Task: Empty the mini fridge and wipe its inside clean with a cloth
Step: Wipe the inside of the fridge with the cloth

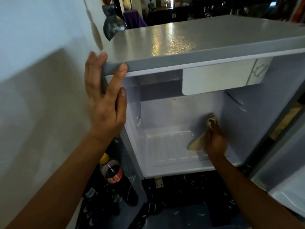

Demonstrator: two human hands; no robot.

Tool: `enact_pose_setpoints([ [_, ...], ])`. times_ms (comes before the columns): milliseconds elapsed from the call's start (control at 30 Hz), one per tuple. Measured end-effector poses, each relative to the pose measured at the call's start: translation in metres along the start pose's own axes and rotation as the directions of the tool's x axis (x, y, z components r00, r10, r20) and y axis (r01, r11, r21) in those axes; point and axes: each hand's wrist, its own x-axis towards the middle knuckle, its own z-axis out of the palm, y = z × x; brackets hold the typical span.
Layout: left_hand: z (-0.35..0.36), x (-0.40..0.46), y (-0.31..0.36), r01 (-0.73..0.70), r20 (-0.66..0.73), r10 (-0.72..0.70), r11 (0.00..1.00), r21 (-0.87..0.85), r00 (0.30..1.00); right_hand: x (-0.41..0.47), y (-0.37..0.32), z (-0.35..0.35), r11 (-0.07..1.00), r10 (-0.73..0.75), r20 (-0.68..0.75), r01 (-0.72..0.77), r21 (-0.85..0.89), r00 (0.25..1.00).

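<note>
The grey mini fridge stands open in front of me, its white inside bare of items. My left hand grips the fridge's top left front corner, fingers over the edge. My right hand reaches inside and presses a beige cloth against the lower back wall near the right side, just above the ribbed floor. Part of the cloth pokes out above my fingertips. A white freezer flap hangs at the top right of the cavity.
The fridge door stands open at the right. A cola bottle and a yellow-capped item sit on the dark floor left of the fridge, by a white wall. A dark vase stands behind the top.
</note>
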Motion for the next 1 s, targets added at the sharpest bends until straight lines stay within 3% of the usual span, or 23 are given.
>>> enact_pose_setpoints([
  [167,-0.007,0.004,0.006,0.009,0.022,-0.010,1.000,0.008,1.000,0.015,0.006,0.016,0.986,0.151,-0.086,-0.143,0.091,0.985],
  [300,-0.016,0.033,0.000,-0.083,-0.006,0.083,0.994,0.076,0.997,0.024,-0.009,0.020,0.993,0.101,-0.111,-0.094,0.073,0.989],
  [400,-0.016,0.042,-0.003,-0.157,0.039,0.153,0.982,0.106,0.987,0.026,-0.023,0.028,0.992,0.004,-0.140,0.014,0.128,0.990],
  [567,-0.009,0.016,0.004,-0.077,-0.006,0.078,0.987,0.142,0.997,0.001,-0.037,0.047,0.971,-0.199,-0.159,0.216,0.101,0.967],
  [767,-0.005,0.014,-0.007,-0.114,-0.028,0.118,0.986,0.121,0.993,0.001,-0.068,0.075,0.935,-0.354,-0.057,0.355,0.016,0.933],
  [1000,0.000,0.004,-0.010,-0.134,-0.025,0.136,0.989,0.063,0.990,-0.015,-0.112,0.114,0.778,-0.618,0.034,0.618,-0.112,0.785],
])
